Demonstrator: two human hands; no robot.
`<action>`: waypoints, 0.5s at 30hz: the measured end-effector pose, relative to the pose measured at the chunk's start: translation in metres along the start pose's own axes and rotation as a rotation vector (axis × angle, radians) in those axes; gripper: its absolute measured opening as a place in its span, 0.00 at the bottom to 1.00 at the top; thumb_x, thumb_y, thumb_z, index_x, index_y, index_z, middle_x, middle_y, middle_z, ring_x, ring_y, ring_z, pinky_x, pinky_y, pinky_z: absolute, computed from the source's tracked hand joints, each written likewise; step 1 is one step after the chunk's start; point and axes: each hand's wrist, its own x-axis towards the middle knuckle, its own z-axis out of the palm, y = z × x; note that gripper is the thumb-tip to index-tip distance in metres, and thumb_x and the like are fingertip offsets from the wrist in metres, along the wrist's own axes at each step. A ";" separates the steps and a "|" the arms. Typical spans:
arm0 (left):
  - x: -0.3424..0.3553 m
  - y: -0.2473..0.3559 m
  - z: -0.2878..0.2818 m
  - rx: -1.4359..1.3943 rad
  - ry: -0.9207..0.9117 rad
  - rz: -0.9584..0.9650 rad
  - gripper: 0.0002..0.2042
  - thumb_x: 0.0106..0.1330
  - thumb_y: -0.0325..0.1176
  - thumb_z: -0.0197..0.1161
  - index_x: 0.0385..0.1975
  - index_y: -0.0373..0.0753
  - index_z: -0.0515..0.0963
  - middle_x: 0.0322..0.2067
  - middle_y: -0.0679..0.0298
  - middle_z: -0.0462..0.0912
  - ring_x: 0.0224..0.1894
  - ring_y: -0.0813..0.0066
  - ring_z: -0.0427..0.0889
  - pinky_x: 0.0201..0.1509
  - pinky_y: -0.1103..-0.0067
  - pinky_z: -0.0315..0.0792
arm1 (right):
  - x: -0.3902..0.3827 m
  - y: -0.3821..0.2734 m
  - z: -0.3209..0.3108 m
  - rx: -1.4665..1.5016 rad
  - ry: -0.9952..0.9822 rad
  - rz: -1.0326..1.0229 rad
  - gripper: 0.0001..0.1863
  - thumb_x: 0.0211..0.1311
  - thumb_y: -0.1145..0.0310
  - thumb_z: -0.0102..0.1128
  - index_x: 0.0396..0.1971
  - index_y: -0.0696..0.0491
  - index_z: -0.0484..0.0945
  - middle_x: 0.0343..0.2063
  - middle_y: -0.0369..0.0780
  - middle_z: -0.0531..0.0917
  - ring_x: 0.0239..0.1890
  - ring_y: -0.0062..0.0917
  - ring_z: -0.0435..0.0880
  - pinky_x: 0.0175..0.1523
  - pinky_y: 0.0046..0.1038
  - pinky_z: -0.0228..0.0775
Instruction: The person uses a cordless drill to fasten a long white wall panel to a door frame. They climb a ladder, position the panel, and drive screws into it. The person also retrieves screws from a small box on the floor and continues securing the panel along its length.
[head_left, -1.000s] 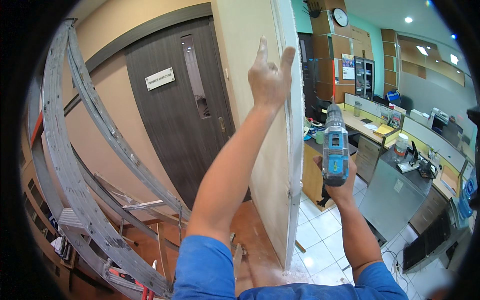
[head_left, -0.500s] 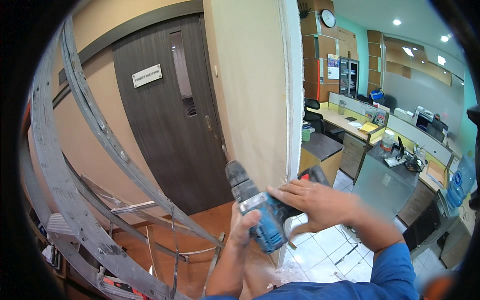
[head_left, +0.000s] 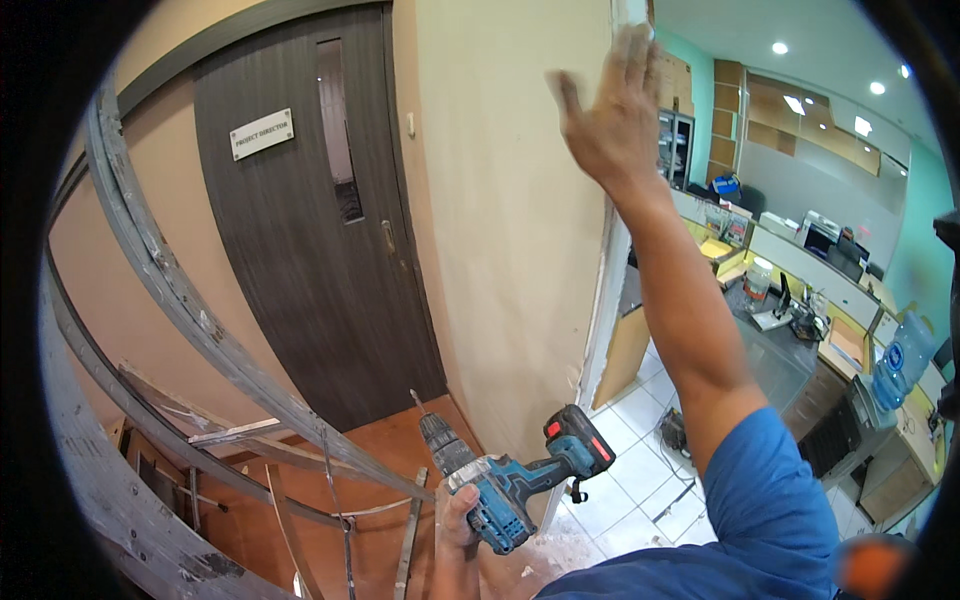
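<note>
A blue and black cordless drill (head_left: 497, 492) lies in my left hand (head_left: 457, 522), gripped around its body at the bottom of the view. Its bit tilts up and left toward the dark door, and its battery (head_left: 580, 438) with red marks points right. My right hand (head_left: 620, 120) is raised high on a stretched arm, fingers extended and thumb apart, holding nothing. It is at the rough white edge (head_left: 603, 320) of the cream wall (head_left: 500, 200); whether the palm touches that edge I cannot tell.
A metal ladder (head_left: 185, 300) with worn rails stands close on the left. Beyond it is a dark wooden door (head_left: 300, 260). To the right are office desks, a water bottle (head_left: 902, 360), and a cable (head_left: 685, 490) on the dusty white tiles (head_left: 620, 500).
My right hand has left the drill's handle and risen to the wall edge. My left hand keeps the drill, now a little lower, with its handle and battery in plain sight.
</note>
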 end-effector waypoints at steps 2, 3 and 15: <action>-0.004 0.003 -0.003 -0.021 0.015 0.001 0.41 0.51 0.57 0.69 0.56 0.27 0.71 0.45 0.49 0.82 0.44 0.61 0.84 0.48 0.69 0.81 | 0.000 0.016 0.023 0.084 0.041 -0.019 0.45 0.74 0.43 0.42 0.73 0.65 0.43 0.73 0.62 0.47 0.77 0.56 0.41 0.79 0.50 0.29; -0.005 0.002 -0.002 -0.036 0.018 0.002 0.41 0.51 0.57 0.69 0.56 0.27 0.71 0.45 0.49 0.82 0.44 0.61 0.84 0.48 0.69 0.81 | -0.004 0.020 0.030 0.057 0.025 -0.006 0.45 0.74 0.46 0.45 0.73 0.66 0.41 0.73 0.63 0.46 0.76 0.57 0.41 0.78 0.50 0.30; -0.012 0.002 -0.004 -0.011 0.067 -0.020 0.40 0.52 0.57 0.68 0.55 0.26 0.72 0.43 0.48 0.82 0.42 0.61 0.85 0.45 0.69 0.82 | -0.006 0.031 -0.011 0.115 0.048 0.014 0.45 0.73 0.46 0.45 0.73 0.66 0.41 0.73 0.63 0.45 0.77 0.55 0.41 0.79 0.47 0.31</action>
